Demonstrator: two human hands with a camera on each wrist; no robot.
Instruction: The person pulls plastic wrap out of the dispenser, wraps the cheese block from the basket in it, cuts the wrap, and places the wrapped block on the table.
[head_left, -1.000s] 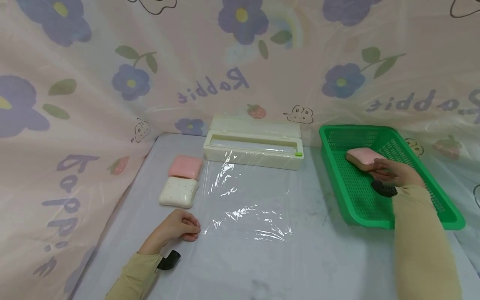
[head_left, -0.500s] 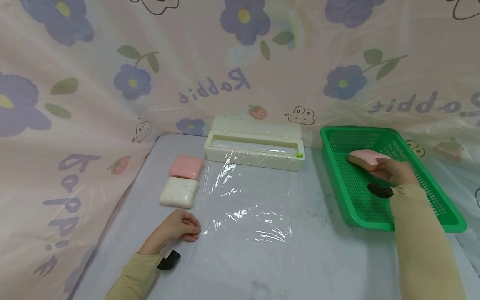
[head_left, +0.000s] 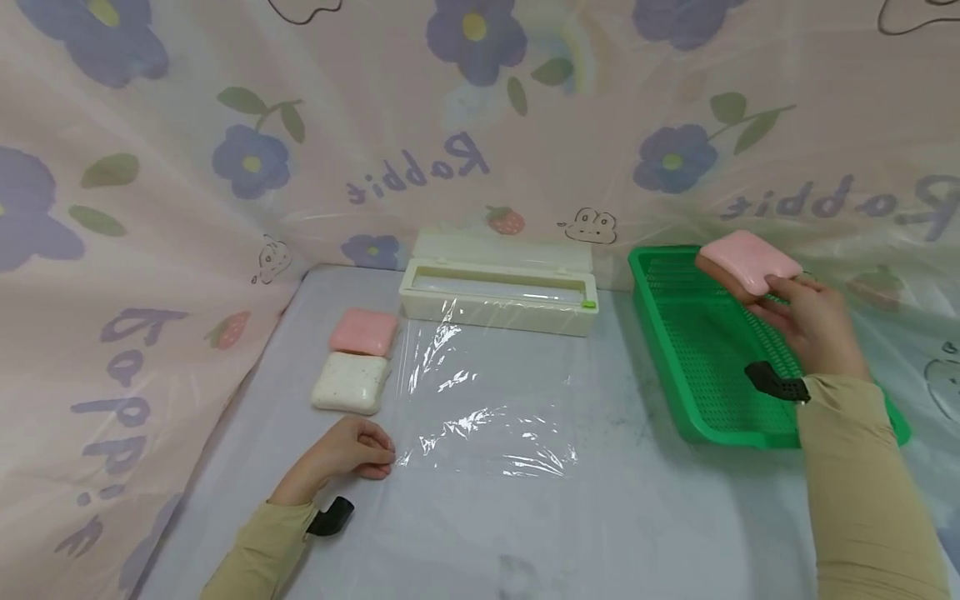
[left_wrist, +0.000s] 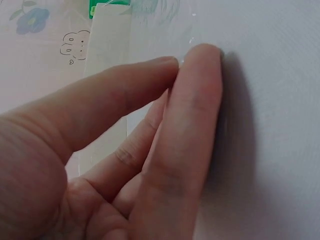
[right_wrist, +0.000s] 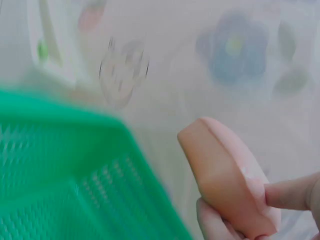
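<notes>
My right hand (head_left: pixel 821 325) pinches a pink bar of soap (head_left: pixel 750 260), raised above the far part of the green basket (head_left: pixel 663 358). In the right wrist view, the thumb presses the pink face of the soap (right_wrist: pixel 227 177) while fingers lie under its peach side. My left hand (head_left: pixel 341 454) rests low on the table, thumb and forefinger pinching the near left corner of a sheet of cling film (head_left: pixel 487 392). That sheet runs from a cream cling film dispenser (head_left: pixel 498 312) with its lid up. Beyond the left hand lie a white speckled soap (head_left: pixel 350 383) and another pink soap (head_left: pixel 363 332).
The two soaps sit side by side left of the film. At the table's back, the dispenser has a green slider (head_left: pixel 589 305) at its right end. A flowered curtain (head_left: pixel 525 125) hangs behind and on the left. The basket stands on the right.
The right hand has lifted the pink soap up out of the green basket to above its far right part. The left hand has stayed at the film's corner. The head view has shifted slightly.
</notes>
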